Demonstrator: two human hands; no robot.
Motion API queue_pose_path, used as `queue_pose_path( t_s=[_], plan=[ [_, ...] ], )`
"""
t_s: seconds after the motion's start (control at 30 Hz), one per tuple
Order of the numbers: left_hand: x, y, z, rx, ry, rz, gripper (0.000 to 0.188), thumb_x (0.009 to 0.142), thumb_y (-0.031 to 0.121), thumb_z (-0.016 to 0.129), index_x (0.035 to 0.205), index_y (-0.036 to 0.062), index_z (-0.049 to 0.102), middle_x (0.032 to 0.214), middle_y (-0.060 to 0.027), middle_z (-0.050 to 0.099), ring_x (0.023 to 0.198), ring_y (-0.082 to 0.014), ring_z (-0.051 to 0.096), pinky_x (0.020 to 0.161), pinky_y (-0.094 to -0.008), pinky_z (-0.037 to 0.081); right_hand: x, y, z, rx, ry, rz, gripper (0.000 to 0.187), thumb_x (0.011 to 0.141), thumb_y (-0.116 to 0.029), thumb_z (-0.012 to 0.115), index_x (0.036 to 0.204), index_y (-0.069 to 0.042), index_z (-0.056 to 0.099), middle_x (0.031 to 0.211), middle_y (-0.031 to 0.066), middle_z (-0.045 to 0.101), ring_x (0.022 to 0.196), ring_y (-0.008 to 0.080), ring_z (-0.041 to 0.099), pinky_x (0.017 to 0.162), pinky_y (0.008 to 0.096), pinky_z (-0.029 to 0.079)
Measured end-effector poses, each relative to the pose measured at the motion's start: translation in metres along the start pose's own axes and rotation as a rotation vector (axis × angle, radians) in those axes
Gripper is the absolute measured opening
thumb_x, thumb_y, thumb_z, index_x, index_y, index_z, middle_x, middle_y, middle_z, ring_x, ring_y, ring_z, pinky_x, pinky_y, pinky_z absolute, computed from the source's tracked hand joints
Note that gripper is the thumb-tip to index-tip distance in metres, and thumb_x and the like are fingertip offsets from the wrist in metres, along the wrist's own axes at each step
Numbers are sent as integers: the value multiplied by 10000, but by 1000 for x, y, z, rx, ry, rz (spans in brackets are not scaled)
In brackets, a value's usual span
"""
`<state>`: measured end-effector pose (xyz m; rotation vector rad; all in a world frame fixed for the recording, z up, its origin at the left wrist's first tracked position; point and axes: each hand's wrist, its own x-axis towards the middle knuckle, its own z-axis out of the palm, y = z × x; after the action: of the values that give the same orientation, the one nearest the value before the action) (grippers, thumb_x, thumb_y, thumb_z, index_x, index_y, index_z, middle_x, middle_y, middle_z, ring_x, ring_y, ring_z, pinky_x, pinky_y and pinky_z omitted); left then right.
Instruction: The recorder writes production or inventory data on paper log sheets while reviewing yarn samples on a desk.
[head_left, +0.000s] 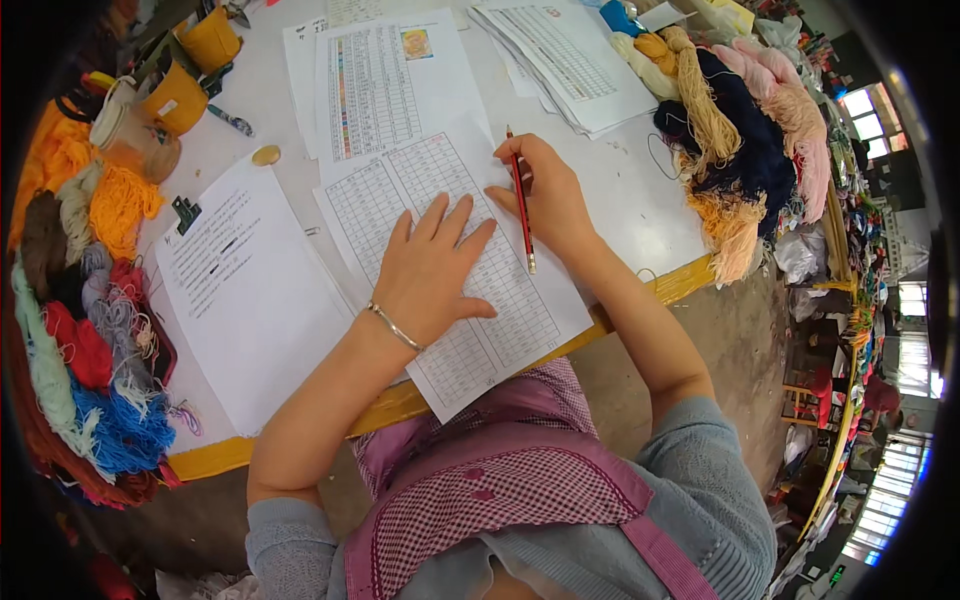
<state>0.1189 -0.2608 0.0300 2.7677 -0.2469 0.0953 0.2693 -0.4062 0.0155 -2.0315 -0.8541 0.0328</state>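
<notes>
White, flat and ruled into a fine grid, the paper chart [455, 270] lies at the near edge of the table [640, 215], one corner overhanging the yellow rim. Your left hand [432, 268] presses it flat, palm down, fingers spread, grasping nothing; a thin metal bangle [393, 327] circles that wrist. Your right hand [548, 195] is clenched on a slim red pencil [521, 205] just above the chart. Beside it lie a smooth printed sheet [245, 290] and a colour-swatch chart [385, 85]. Fluffy yarn skeins [95, 330] are heaped left, more wool [745, 150] right.
</notes>
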Motion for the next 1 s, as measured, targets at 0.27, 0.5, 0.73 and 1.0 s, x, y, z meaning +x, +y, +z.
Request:
queue_pose_path(
  t_s=[0.27,0.5,0.73,1.0],
  plan=[
    [1,-2,-2,-31,54,-5,878,580,482,851,1337,153,551,1447,-115,463,1340,-309,410,1029,-484,325,11,-8,-2,352,13,-2,129,877,-61,676,988,-12,633,937,64,677,828,157,664,720,272,525],
    [5,-6,-7,-116,9,-42,898,525,521,868,1314,208,576,1480,-124,417,1355,-287,366,1026,-479,277,8,2,21,597,42,202,54,895,-39,646,908,9,623,843,46,695,752,93,659,690,236,533],
    [5,-7,-6,-102,9,-67,901,513,530,873,1316,236,588,1507,-131,381,1391,-321,303,1040,-481,244,5,-1,18,233,10,5,54,863,-46,673,861,-17,628,744,24,641,642,68,562,597,227,481],
    [5,-8,-5,-133,37,-63,841,527,530,868,1267,211,629,1486,-121,395,1381,-328,302,987,-495,290,7,-3,20,244,-12,43,66,868,-59,674,859,-16,625,735,28,633,644,72,567,597,231,484]
  ],
)
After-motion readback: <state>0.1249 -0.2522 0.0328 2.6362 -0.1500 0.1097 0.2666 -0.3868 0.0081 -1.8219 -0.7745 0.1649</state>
